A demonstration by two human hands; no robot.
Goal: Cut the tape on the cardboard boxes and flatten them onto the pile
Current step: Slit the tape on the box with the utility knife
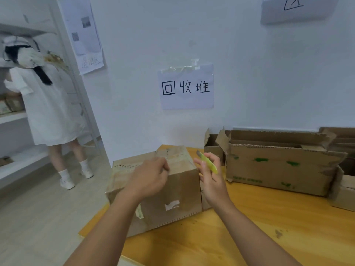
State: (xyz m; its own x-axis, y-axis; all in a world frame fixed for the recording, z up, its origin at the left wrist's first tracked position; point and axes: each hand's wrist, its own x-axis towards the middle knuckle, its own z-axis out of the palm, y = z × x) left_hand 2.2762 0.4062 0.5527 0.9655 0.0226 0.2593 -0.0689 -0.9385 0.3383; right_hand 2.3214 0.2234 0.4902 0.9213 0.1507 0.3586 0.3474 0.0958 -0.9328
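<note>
Brown cardboard fills your head view: a sealed cardboard box (163,191) sits on the yellow wooden surface (249,227) at its left corner, glossy tape (172,152) running across its top. Your left hand (149,177) hovers over the box's top near edge, fingers loosely curled with the tips drawn together; you cannot tell whether they pinch anything. Your right hand (211,177) is just right of the box, fingers curled round a yellow-green utility knife (207,162), blade end pointing up and away. An opened box (278,167) with green print stands farther right, against the white wall. A paper sign (186,87) is taped above. A person in white (50,104) stands at shelves to the left.
</note>
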